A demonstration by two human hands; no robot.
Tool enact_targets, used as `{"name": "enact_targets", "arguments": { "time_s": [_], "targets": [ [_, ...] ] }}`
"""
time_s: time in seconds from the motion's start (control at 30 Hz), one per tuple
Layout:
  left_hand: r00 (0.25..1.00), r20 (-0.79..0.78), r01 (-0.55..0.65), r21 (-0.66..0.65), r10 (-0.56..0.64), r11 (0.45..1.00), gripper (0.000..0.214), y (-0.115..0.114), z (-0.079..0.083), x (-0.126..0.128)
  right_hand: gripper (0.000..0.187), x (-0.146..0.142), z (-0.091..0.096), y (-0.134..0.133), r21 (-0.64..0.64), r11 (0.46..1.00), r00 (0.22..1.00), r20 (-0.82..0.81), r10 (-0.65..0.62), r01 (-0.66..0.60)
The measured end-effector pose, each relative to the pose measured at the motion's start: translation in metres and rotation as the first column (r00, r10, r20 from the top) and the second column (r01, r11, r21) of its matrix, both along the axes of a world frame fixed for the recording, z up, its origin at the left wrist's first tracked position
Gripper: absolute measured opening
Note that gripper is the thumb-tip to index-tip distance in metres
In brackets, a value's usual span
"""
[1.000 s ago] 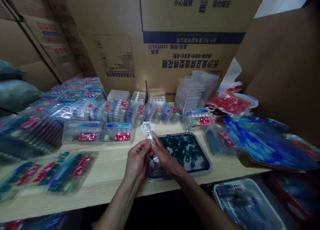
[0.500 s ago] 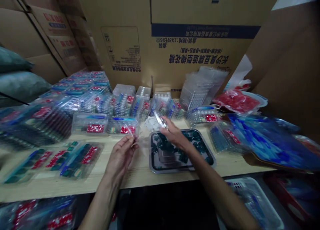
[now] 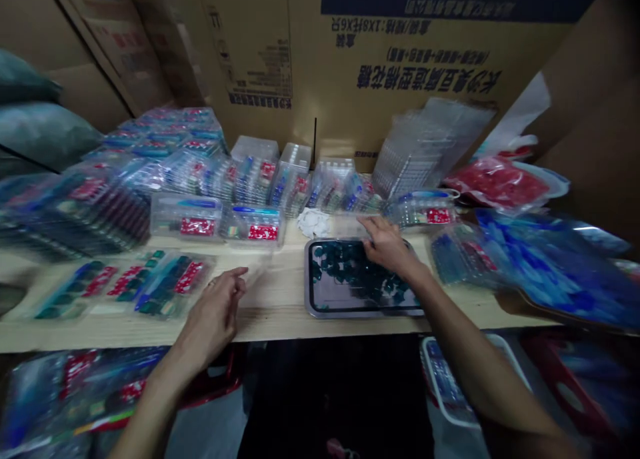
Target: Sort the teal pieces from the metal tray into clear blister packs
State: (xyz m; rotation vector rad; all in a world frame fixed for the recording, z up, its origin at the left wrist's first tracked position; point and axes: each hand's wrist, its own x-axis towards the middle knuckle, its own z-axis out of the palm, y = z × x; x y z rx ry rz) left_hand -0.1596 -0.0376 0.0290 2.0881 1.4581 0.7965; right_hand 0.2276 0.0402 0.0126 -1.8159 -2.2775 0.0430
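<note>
My left hand (image 3: 215, 309) is over the table front, left of the middle. Its fingers are closed in a pinch, with a faint, blurred clear plastic piece (image 3: 257, 269) at their tips. My right hand (image 3: 387, 246) reaches over a shallow dark tray (image 3: 314, 310) that holds several dark green pieces (image 3: 333, 259). Its fingers are bent around the edge of another see-through plastic piece (image 3: 345, 225), smeared by motion. Just behind the tray lies a white crumpled heap (image 3: 313, 222). Left of my left hand are filled clear packs (image 3: 170, 282) with red spotted and dark green contents.
Stacked clear packs (image 3: 113, 199) crowd the left and back of the table (image 3: 280, 306). A stack of clear trays (image 3: 425, 149) leans against a large carton (image 3: 330, 79). At right are a red bag (image 3: 500, 182) and a box of blue items (image 3: 555, 266). Bins (image 3: 450, 386) stand below.
The view has tilted down and shifted. My left hand has moved left and drawn back, its fingers still pinched. My right hand has moved right, now over the tray's far right part.
</note>
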Motion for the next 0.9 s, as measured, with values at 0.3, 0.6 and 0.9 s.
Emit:
{"name": "enact_targets", "arguments": {
  "time_s": [0.3, 0.6, 0.9],
  "targets": [
    [0.821, -0.565, -0.042, 0.073, 0.076, 0.996, 0.023, -0.003, -0.058, 0.042, 0.047, -0.077, -0.011, -0.048, -0.117, 0.989, 0.996, -0.012, 0.091, -0.092],
    [0.975, -0.017, -0.219, 0.104, 0.222, 0.970, 0.027, 0.007, -0.048, 0.104, 0.024, -0.086, -0.025, -0.038, -0.068, 0.998, 0.982, -0.189, -0.013, 0.000],
    [0.472, 0.757, 0.258, -0.608, 0.452, 0.751, 0.047, 0.029, -0.024, 0.141, 0.037, -0.096, -0.015, -0.060, 0.004, 0.993, 0.859, -0.500, 0.107, -0.122]
  ]
}}
